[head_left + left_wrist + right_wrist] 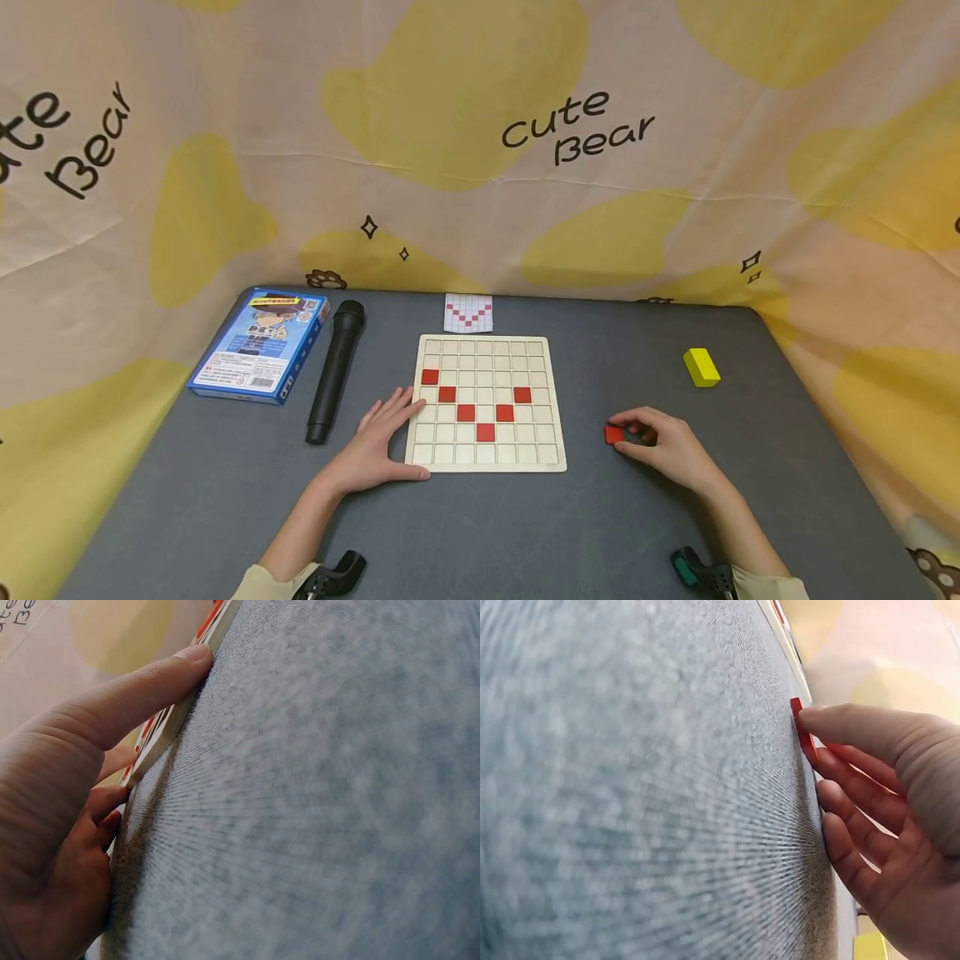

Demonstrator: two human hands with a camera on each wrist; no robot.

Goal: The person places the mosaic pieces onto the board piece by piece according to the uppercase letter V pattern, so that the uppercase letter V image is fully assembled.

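Note:
A white square grid board [527,454] lies on the table. Several red square tiles [466,413] sit in its cells, in a V whose left arm reaches one row higher than its right. My left hand [375,454] rests spread at the board's left side, thumb near the front corner and fingertips on the left edge. To the right of the board, my right hand [667,446] pinches a red tile [613,435] between thumb and fingers, close to the tabletop. In the right wrist view that tile [803,735] is seen edge-on.
A small card [468,313] with a V pattern of pinkish-red squares lies behind the board. On the left are a blue box [258,346] and a black microphone [335,371]. A yellow block [701,367] stands at the back right. A printed cloth [450,167] hangs behind the table.

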